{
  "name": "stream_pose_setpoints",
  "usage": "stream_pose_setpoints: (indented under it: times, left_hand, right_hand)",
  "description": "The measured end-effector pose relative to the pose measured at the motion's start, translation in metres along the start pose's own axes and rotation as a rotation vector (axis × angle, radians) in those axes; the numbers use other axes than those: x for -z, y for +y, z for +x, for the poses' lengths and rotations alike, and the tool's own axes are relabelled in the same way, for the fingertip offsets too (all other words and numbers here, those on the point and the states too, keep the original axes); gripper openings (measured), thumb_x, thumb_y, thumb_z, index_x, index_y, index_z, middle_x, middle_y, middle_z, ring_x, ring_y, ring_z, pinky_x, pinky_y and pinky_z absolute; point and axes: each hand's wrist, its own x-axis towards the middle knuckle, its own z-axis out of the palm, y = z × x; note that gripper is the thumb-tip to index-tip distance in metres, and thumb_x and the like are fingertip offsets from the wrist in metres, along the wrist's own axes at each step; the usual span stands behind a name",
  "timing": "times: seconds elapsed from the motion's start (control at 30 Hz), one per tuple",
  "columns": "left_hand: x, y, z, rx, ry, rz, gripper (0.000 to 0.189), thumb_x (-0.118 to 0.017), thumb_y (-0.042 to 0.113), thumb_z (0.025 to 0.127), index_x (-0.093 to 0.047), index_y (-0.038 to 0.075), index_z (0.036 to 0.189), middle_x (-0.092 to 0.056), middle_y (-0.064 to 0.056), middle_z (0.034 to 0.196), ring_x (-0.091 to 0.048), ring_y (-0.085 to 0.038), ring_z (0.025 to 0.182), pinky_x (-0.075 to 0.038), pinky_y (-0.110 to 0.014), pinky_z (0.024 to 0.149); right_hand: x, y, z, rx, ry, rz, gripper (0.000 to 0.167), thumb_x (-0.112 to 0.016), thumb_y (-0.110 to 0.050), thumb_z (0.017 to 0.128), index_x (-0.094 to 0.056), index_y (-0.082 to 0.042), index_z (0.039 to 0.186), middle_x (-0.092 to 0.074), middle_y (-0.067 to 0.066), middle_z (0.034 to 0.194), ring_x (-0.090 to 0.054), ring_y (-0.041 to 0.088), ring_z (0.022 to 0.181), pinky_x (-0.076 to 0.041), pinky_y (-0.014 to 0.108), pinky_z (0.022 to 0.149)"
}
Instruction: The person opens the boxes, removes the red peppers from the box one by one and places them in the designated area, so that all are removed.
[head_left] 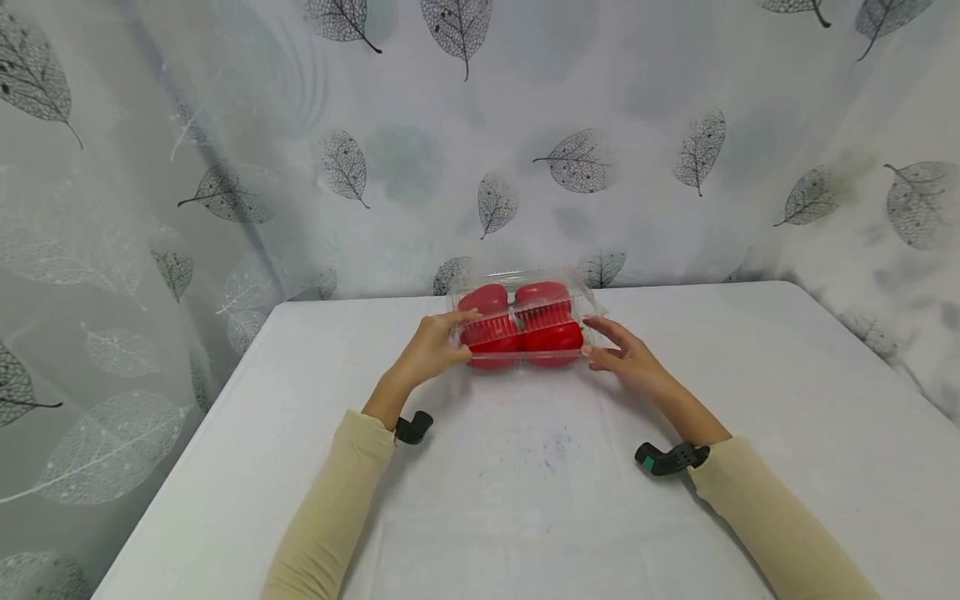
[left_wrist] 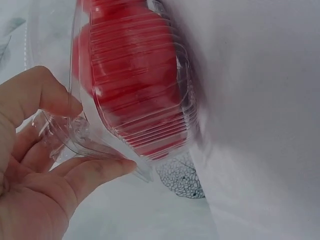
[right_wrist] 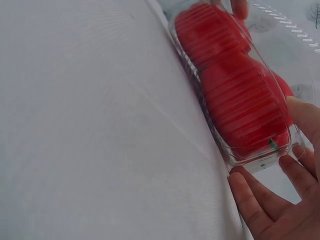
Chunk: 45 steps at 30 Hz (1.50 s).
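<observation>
Near the table's far edge, a clear plastic clamshell box (head_left: 517, 357) with ribbed walls holds several red, rounded, tomato-like pieces (head_left: 553, 340). One has a green stem-like bit by the wall in the right wrist view. At the box's left end my left hand (head_left: 438, 342) pinches the rim between thumb and fingers. My right hand (head_left: 628, 358) grips the right end, its thumb on the rim and its other fingers spread around the corner. The clear lid (head_left: 517, 279) stands raised at the back, behind the red pieces.
The white-covered table (head_left: 247, 467) has faint bluish marks in front of the box. Right behind the far edge hangs a pale curtain (head_left: 420, 225) with a leaf print, which also runs along both sides. Each wrist wears a dark band with a camera.
</observation>
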Motion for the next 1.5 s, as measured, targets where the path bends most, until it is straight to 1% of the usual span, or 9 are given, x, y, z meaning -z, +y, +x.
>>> stream_pose_setpoints:
  times: [0.1,0.23,0.33,0.6,0.87,0.97,1.1,1.4,1.5]
  left_hand:
    - [0.0004,-0.0011,0.0007,0.011,0.015,0.014,0.049,-0.066,-0.006,0.079,-0.062,-0.002,0.128,-0.058,-0.014,0.136,-0.044,-0.025,0.080,-0.039,-0.025,0.062]
    - [0.0012,-0.0011,0.0021,0.041,0.034,0.015,0.048,-0.070,-0.003,0.079,-0.064,0.001,0.127,-0.060,-0.011,0.133,-0.043,-0.023,0.079,-0.038,-0.025,0.061]
    - [0.0022,-0.0010,0.0029,0.046,0.034,0.015,0.048,-0.071,-0.001,0.079,-0.064,0.001,0.127,-0.062,-0.011,0.132,-0.043,-0.022,0.078,-0.038,-0.025,0.059]
    - [0.0024,-0.0027,0.0050,0.064,0.017,0.002,0.047,-0.072,0.001,0.080,-0.064,0.001,0.127,-0.062,-0.010,0.131,-0.048,-0.025,0.083,-0.041,-0.025,0.062]
    - [0.0048,-0.0018,0.0078,0.056,0.006,0.012,0.048,-0.072,0.001,0.080,-0.064,0.002,0.127,-0.063,-0.011,0.130,-0.050,-0.026,0.080,-0.042,-0.026,0.061]
    - [0.0062,-0.0006,0.0083,0.055,0.000,0.015,0.047,-0.072,0.001,0.081,-0.064,0.001,0.127,-0.063,-0.012,0.130,-0.051,-0.029,0.082,-0.042,-0.026,0.061]
    - [0.0073,-0.0002,0.0087,0.057,-0.002,0.017,0.046,-0.073,0.002,0.081,-0.065,0.001,0.126,-0.065,-0.014,0.125,-0.052,-0.030,0.082,-0.042,-0.025,0.060]
    - [0.0073,-0.0003,0.0085,0.076,-0.004,0.015,0.046,-0.071,0.002,0.081,-0.065,0.002,0.126,-0.069,-0.014,0.106,-0.046,-0.023,0.076,-0.038,-0.026,0.057]
    - [0.0081,-0.0003,0.0068,0.100,-0.008,0.008,0.047,-0.071,0.002,0.081,-0.064,0.002,0.127,-0.068,-0.015,0.110,-0.047,-0.024,0.079,-0.040,-0.027,0.058]
  right_hand:
    - [0.0002,0.0007,0.0008,0.012,-0.004,0.006,0.064,-0.061,-0.023,0.097,-0.030,-0.009,0.152,-0.025,0.017,0.159,-0.049,0.043,0.127,-0.055,0.027,0.084]
    - [0.0013,0.0004,0.0015,0.030,-0.013,0.014,0.064,-0.060,-0.021,0.098,-0.030,-0.008,0.152,-0.024,0.017,0.159,-0.049,0.042,0.127,-0.055,0.026,0.084]
    - [0.0021,0.0003,0.0018,0.031,-0.018,0.020,0.063,-0.061,-0.020,0.098,-0.030,-0.008,0.152,-0.024,0.016,0.159,-0.048,0.042,0.128,-0.055,0.025,0.084]
    - [0.0031,0.0028,0.0017,0.031,-0.019,0.020,0.064,-0.061,-0.021,0.097,-0.030,-0.008,0.152,-0.025,0.016,0.159,-0.047,0.043,0.130,-0.055,0.024,0.083]
    - [0.0049,0.0044,0.0022,0.043,-0.024,0.044,0.063,-0.061,-0.018,0.097,-0.031,-0.007,0.152,-0.025,0.015,0.159,-0.045,0.042,0.131,-0.055,0.025,0.084]
    - [0.0054,0.0036,0.0017,0.039,-0.026,0.049,0.063,-0.060,-0.018,0.098,-0.030,-0.007,0.152,-0.025,0.015,0.159,-0.046,0.041,0.131,-0.055,0.027,0.085]
    - [0.0055,0.0015,0.0010,0.023,-0.024,0.054,0.063,-0.060,-0.020,0.098,-0.030,-0.009,0.152,-0.024,0.013,0.160,-0.047,0.041,0.130,-0.055,0.028,0.087]
    - [0.0055,0.0035,0.0012,0.016,-0.027,0.060,0.063,-0.061,-0.020,0.098,-0.031,-0.010,0.152,-0.025,0.013,0.159,-0.050,0.040,0.126,-0.055,0.027,0.086]
    - [0.0041,0.0040,0.0021,0.022,-0.030,0.054,0.063,-0.061,-0.020,0.097,-0.031,-0.008,0.152,-0.026,0.014,0.159,-0.052,0.038,0.124,-0.055,0.028,0.086]
